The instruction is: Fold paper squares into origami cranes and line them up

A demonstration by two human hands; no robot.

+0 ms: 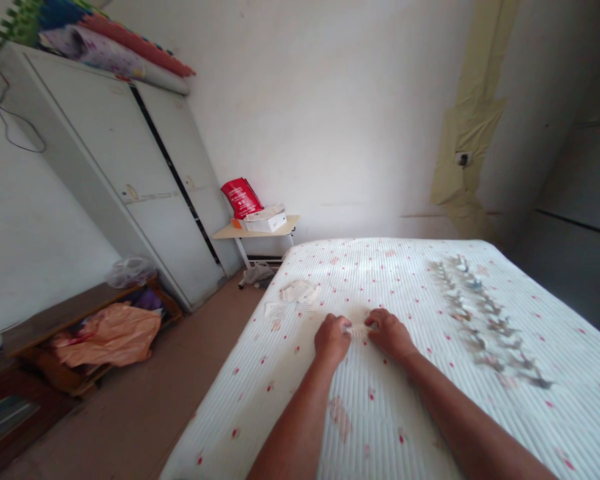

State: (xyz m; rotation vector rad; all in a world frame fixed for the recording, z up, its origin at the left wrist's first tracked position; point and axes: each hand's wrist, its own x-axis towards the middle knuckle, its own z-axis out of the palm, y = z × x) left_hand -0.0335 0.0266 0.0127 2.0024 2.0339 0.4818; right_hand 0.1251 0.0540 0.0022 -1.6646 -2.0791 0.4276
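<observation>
My left hand (333, 338) and my right hand (391, 335) are close together over the bed (300, 413), fingers closed in a pinch. Between them stretches a small pale piece of paper (359, 331), one end in each hand; its fold is too small to make out. Beyond my left hand lie some loose printed paper sheets (300, 291). To the right of my right hand, small folded paper figures (497, 325) stand in two rows, somewhat blurred.
A small table (277, 231) at the bed's far left carries a red bag (243, 197) and a white box (267, 221). A grey cabinet (115, 153) stands at the left, with rolled mats (125, 63) on top. Below it, an orange plastic bag (113, 333) hangs over a wooden shelf.
</observation>
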